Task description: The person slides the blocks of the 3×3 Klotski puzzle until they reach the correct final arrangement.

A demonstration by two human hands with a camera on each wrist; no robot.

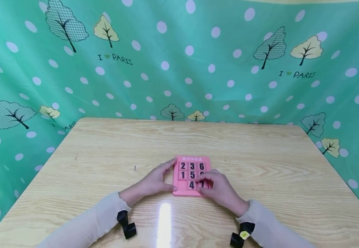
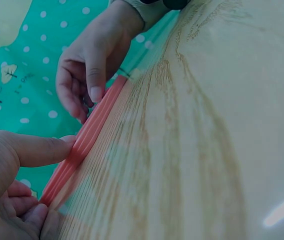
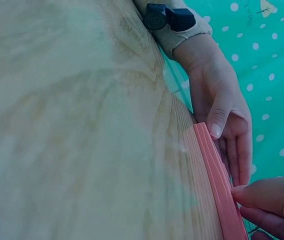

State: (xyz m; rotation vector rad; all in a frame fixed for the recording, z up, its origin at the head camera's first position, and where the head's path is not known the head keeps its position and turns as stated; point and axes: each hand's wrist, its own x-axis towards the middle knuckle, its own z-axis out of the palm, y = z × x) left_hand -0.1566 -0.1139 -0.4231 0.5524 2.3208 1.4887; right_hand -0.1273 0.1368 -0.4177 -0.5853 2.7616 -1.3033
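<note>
A pink sliding number puzzle (image 1: 175, 179) lies flat on the table, with Chinese characters along its top edge. Its top row reads 2, 3, 6; 1 and 5 stand below, beside a tile mostly hidden by fingers. The bottom row has a vacant left slot, then 4 and a partly covered 7. My left hand (image 1: 156, 178) holds the board's left side, thumb by the lower corner and fingers along the upper edge. Over the lower right tiles is my right hand (image 1: 221, 189), thumb and index fingertips apart at the tiles around the 7.
The light wood-grain table (image 1: 120, 144) surrounds the puzzle, with a bright reflection (image 1: 164, 224) in front. A green polka-dot cloth (image 1: 179, 79) with tree prints hangs behind and beside it. Black wrist devices (image 1: 126, 225) sit at both cuffs.
</note>
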